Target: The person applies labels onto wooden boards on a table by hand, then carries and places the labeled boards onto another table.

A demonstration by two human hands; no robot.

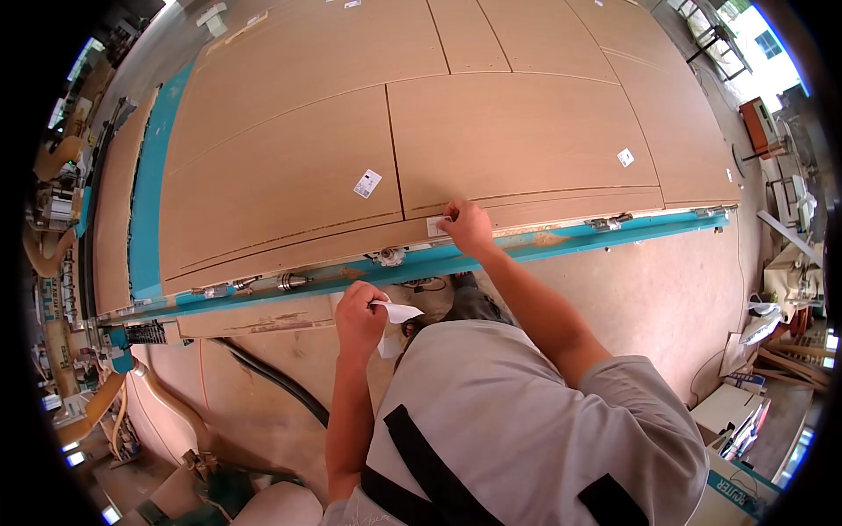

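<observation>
My right hand [468,226] pinches the right end of a small white label [436,226] at the front edge of a brown board [307,153]. Whether the label is stuck down all along cannot be made out. Lower and to the left, my left hand [360,314] is closed on a strip of white paper [400,312] that hangs toward my body. Another white label [367,183] with printed marks lies on the board left of a dark cut line. A further label [625,158] sits on the panel to the right.
A teal machine rail [526,247] with metal fittings runs along the board's near edge. Black hose [281,379] crosses the floor at lower left. Stacked boxes [730,412] stand at the right, and machinery [61,202] lines the left side.
</observation>
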